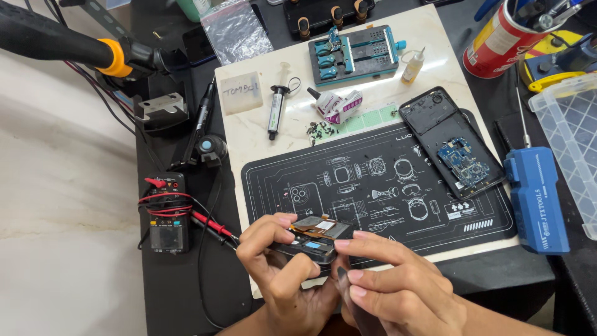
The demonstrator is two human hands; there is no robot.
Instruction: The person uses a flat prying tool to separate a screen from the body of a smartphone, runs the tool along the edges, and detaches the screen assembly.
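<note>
Down low, both hands pinch a small phone part (314, 239) over the black mat (379, 186): left hand (280, 267) grip underneath, right hand (392, 283) grip closed on its edge.

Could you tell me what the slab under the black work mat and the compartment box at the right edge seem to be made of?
The slab looks like polished marble or stone: cream, faintly veined, with glossy reflections. The compartment box looks like clear, slightly frosted plastic, since the dark surface shows through its grid walls.
</note>
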